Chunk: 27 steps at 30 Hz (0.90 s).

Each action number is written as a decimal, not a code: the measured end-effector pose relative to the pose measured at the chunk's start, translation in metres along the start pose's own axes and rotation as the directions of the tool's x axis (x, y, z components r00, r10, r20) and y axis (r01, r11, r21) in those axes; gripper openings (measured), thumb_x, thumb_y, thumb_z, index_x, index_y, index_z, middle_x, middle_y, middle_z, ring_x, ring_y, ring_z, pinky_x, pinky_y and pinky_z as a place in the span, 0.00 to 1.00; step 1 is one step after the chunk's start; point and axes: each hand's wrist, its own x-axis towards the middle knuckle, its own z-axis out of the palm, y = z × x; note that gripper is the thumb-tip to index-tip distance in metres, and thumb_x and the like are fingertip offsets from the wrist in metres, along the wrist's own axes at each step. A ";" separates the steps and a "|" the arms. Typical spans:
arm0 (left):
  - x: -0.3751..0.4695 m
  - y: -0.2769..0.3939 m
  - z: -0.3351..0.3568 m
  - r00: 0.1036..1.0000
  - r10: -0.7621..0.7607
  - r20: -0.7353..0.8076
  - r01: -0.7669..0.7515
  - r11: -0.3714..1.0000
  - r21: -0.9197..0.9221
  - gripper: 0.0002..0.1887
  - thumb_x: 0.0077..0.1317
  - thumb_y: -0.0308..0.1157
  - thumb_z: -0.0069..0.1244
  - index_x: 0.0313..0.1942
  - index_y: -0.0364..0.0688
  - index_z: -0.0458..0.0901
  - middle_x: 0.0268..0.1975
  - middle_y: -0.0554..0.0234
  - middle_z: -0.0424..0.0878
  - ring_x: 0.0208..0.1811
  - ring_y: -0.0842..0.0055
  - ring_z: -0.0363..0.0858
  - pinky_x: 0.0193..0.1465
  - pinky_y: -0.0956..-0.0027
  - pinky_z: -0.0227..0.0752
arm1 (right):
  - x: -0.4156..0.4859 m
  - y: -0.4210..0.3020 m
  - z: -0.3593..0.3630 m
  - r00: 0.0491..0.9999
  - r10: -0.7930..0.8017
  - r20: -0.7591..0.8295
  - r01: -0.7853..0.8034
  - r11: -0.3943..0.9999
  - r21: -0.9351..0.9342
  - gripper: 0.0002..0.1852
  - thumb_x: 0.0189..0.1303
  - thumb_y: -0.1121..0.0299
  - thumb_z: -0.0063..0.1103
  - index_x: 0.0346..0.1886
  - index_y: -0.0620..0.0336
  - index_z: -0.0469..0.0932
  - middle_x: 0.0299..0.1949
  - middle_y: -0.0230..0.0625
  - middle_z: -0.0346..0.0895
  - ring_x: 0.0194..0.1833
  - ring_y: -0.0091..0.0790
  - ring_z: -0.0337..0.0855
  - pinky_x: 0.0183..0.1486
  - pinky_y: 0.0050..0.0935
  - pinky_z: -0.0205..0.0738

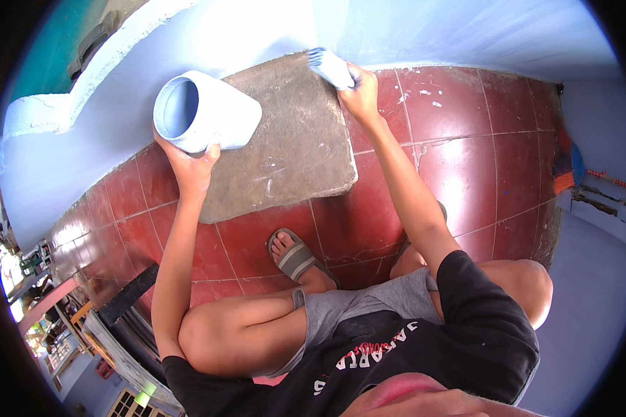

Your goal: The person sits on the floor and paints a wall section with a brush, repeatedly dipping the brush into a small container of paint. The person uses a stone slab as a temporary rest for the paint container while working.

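Note:
My left hand (192,164) holds a white plastic paint container (224,112) near its open mouth. The container is tilted over, its wide opening facing left, with pale blue paint coating the inside. My right hand (362,94) grips a paintbrush (329,68) smeared with pale paint. The bristles reach the bottom of the light blue wall (407,36), where the wall meets a grey stone slab (292,151); whether they touch it I cannot tell.
Red floor tiles (370,224) with pale paint spots surround the slab. My sandalled feet stand on the tiles just behind it. A dark bench-like piece of furniture (130,313) is at the lower left. Orange and blue items (568,161) lie by the right wall (594,271).

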 end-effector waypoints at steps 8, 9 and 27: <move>-0.002 0.000 -0.006 1.000 -0.018 0.006 0.018 1.000 -0.023 0.62 0.51 0.42 0.71 0.77 0.36 0.44 0.73 0.45 0.56 0.76 0.59 0.57 0.78 0.53 0.51 | 0.019 -0.027 0.001 0.962 -0.078 0.262 0.145 0.958 -0.247 0.06 0.51 0.66 0.65 0.30 0.56 0.80 0.48 0.38 0.88 0.40 0.52 0.86 0.39 0.43 0.80; -0.002 -0.001 -0.007 1.000 -0.017 0.005 0.017 1.000 -0.021 0.62 0.51 0.43 0.71 0.77 0.36 0.44 0.73 0.45 0.56 0.76 0.59 0.57 0.78 0.53 0.51 | 0.021 -0.029 0.001 0.953 -0.128 0.274 0.190 0.958 -0.213 0.06 0.51 0.66 0.65 0.30 0.56 0.80 0.48 0.38 0.87 0.40 0.52 0.86 0.39 0.43 0.80; 0.005 0.012 -0.013 0.998 -0.035 -0.043 0.035 0.999 0.010 0.56 0.51 0.37 0.72 0.75 0.35 0.52 0.71 0.48 0.63 0.74 0.61 0.63 0.77 0.56 0.54 | 0.043 -0.038 0.013 0.854 -0.035 0.518 0.223 0.926 -0.305 0.10 0.48 0.68 0.61 0.35 0.53 0.86 0.48 0.39 0.89 0.35 0.48 0.87 0.41 0.39 0.83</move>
